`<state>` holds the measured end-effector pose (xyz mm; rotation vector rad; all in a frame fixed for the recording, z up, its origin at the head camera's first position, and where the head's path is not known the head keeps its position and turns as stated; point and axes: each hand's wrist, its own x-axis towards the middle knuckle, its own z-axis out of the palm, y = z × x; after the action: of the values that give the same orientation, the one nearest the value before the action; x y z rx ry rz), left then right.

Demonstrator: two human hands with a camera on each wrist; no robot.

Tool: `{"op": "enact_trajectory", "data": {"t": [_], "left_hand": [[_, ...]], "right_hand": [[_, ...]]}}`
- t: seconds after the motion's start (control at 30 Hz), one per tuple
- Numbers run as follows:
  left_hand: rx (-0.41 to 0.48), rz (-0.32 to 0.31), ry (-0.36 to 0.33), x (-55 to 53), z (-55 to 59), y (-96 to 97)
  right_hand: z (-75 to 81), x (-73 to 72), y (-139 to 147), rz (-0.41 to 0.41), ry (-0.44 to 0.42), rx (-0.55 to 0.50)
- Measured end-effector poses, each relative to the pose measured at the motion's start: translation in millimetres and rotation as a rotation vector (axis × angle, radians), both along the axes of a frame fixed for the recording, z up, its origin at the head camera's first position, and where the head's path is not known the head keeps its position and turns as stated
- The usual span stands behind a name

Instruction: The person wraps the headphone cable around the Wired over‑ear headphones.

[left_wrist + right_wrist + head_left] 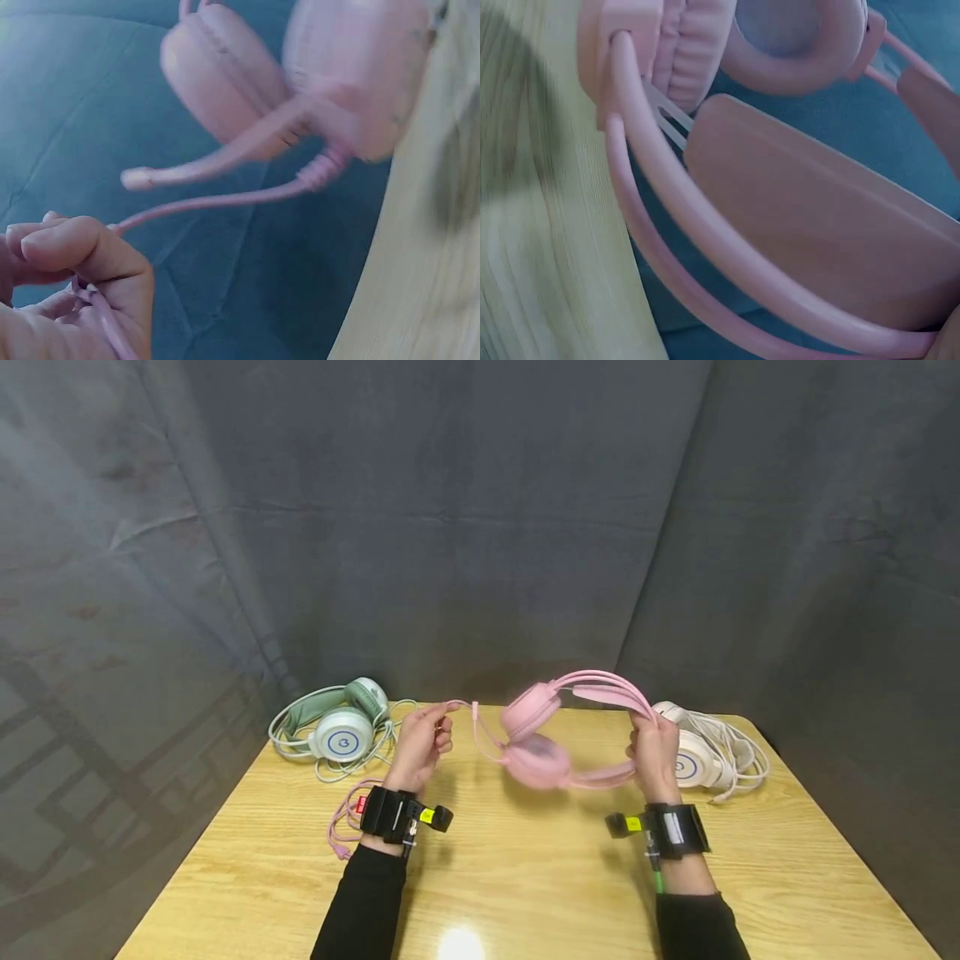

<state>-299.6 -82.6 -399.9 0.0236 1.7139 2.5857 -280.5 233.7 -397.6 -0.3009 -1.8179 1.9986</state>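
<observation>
Table: light wood-grain tabletop [510, 877], dark cloth [465, 543] hanging behind and at both sides.
Green-and-white headset [343, 742]: back left of table, its thin cable looped beside it, near left hand.
White headset [697, 760]: back right, partly blocked by right hand in head view; white cable [742, 758] bunched on its outer side.
Loose pink loops [347, 806]: on table next to left wrist, partly hidden by it; red tag [361, 804] there, pink plug [342, 852] at near end.
Pink headset [536, 764]: held above table between the hands, slightly blurred, ear cups toward left hand, shadow below.
Mic boom [217, 154]: sticks out from one ear cup, tip near left hand, apart from it.
Left hand [422, 742]: thumb and forefinger pinched on headset cord [225, 199], other fingers curled; cord also crosses palm.
Right hand [656, 753]: closed round headband, fingertips partly hidden.
</observation>
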Motion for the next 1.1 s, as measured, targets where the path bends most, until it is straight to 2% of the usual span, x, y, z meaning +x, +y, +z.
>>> {"op": "enact_trajectory", "data": {"t": [0.07, 0.13, 0.23, 0.33, 0.4, 0.5, 0.6, 0.67, 0.8, 0.9, 1.1], "left_hand": [[0.034, -0.007, 0.015, -0.2, 1.4, 1.1], [0.003, -0.023, 0.052, 0.5, 2.7, 4.3], [-0.173, -0.036, 0.173, 3.5, 5.4, 14.4], [-0.433, -0.010, 0.326, 8.1, 7.5, 28.2], [-0.612, 0.018, 0.414, 11.1, 6.6, 37.4], [-0.854, 0.035, 0.501, 16.5, 2.8, 50.0], [-1.026, -0.014, 0.571, 21.1, -3.9, 62.2], [-1.112, -0.031, 0.625, 23.1, -8.7, 69.8], [-1.216, -0.007, 0.687, 26.8, -16.7, 80.2], [-1.287, 0.005, 0.701, 30.0, -20.2, 84.6], [-1.460, 0.140, 0.854, 35.5, -27.4, 90.4]], "right_hand": [[-0.2, 0.8, -0.5, -0.026, 0.004, 0.107], [0.3, 1.0, -1.9, -0.048, 0.012, 0.193], [1.2, 0.1, -5.6, -0.095, 0.011, 0.275], [1.4, -1.3, -10.4, -0.153, -0.020, 0.283], [0.4, -2.1, -13.2, -0.170, -0.050, 0.224], [-1.8, -2.6, -17.0, -0.137, -0.067, 0.024], [-4.6, -3.8, -20.2, -0.063, -0.056, -0.218], [-6.4, -4.9, -22.9, -0.018, -0.056, -0.296], [-9.7, -7.7, -30.6, 0.056, -0.040, -0.261], [-11.9, -9.6, -36.7, 0.075, -0.003, -0.237], [-14.2, -7.8, -43.9, 0.090, 0.063, -0.282]]}}
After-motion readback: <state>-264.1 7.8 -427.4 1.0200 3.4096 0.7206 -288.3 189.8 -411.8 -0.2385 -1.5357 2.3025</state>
